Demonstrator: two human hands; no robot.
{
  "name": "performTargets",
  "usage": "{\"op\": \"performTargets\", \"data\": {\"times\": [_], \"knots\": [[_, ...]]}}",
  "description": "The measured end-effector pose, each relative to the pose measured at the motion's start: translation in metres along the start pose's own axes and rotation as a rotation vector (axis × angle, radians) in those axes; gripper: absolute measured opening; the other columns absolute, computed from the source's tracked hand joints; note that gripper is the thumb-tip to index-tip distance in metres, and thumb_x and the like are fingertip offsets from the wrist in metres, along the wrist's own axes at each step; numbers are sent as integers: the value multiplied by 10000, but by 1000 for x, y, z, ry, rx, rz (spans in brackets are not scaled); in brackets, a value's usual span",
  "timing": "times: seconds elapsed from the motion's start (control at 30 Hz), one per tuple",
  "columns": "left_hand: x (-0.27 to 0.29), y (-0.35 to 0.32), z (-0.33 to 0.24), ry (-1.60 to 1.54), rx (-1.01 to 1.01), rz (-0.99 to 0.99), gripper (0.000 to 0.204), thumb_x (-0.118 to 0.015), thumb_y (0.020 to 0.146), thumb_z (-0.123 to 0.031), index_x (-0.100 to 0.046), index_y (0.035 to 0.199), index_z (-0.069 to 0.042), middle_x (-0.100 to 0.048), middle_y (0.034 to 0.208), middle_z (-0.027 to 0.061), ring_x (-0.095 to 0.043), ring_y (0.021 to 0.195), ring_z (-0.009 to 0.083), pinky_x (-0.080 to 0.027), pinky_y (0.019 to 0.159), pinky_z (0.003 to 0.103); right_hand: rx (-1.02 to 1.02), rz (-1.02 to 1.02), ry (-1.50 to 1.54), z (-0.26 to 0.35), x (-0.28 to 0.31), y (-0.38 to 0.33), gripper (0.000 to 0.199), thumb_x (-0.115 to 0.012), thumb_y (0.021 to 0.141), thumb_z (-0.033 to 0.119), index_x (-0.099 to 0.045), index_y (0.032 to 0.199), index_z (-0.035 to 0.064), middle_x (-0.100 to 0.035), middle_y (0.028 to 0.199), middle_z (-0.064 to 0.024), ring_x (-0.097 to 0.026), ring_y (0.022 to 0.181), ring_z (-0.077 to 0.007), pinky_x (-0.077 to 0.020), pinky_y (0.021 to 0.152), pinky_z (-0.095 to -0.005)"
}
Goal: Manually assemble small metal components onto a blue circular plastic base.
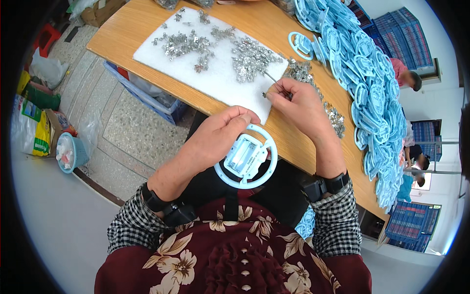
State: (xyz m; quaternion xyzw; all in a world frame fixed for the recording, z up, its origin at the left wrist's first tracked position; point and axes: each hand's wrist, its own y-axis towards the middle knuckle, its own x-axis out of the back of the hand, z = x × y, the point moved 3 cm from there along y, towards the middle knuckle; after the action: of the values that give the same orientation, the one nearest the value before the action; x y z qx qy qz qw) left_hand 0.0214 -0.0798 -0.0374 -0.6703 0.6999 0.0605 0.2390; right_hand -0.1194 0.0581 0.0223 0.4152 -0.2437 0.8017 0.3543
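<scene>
My left hand (215, 134) grips the upper rim of a light blue toy steering wheel (247, 159), held over my lap at the table's edge. An open rectangular battery compartment shows in the wheel's middle. Up and to the right, my right hand (296, 103) pinches a thin metal tool (270, 77), whose exact kind I cannot make out. A small dark bit shows beside its fingertips. That hand is over the near right end of a white foam sheet (183, 81). Small silvery metal clips (252, 56) lie on the sheet in loose heaps.
More metal pieces (335, 120) lie on the wooden table (117, 44) beside my right forearm. A tall pile of blue wheels (374, 110) covers the table's right side. Below the left edge stands a blue crate (132, 88). A blue basket (73, 152) sits farther left.
</scene>
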Motion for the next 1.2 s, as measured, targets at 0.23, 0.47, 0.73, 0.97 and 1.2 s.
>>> {"op": "performTargets", "data": {"times": [0.23,0.47,0.73,0.97,1.2], "knots": [[-4,16,-7,226,-50,14,307,-476,1058,-272,-633,1096,-11,-645,915,-9,-595,820,49,-496,732,223,138,32,48,30,14,-41,158,-704,853,122,-618,834,-9,-541,713,25,-460,676,-60,-389,581,-260],[-17,26,10,102,-17,104,297,-493,1055,-265,-641,1098,-11,-670,928,-1,-618,800,45,-512,697,218,71,-4,254,6,12,-61,143,-715,868,99,-616,866,-4,-499,745,50,-434,685,-38,-367,584,-228],[-32,26,7,-53,154,161,281,-513,1041,-241,-644,1090,3,-696,917,37,-652,765,74,-536,712,217,164,-148,244,-12,14,-83,174,-736,841,131,-662,937,6,-612,768,-67,-587,687,-168,-470,628,-326],[-47,36,5,132,136,243,260,-491,1013,-179,-638,1103,16,-681,926,30,-637,790,69,-539,686,227,247,-235,199,-17,19,-102,115,-721,848,84,-668,930,22,-617,758,-23,-562,626,-104,-452,573,-262],[-52,50,6,542,-153,55,319,-437,1016,-183,-634,1178,9,-676,898,33,-629,744,82,-529,603,247,-39,-278,581,-40,10,-114,90,-709,832,51,-663,902,18,-603,741,8,-519,615,-31,-417,537,-208]]}}
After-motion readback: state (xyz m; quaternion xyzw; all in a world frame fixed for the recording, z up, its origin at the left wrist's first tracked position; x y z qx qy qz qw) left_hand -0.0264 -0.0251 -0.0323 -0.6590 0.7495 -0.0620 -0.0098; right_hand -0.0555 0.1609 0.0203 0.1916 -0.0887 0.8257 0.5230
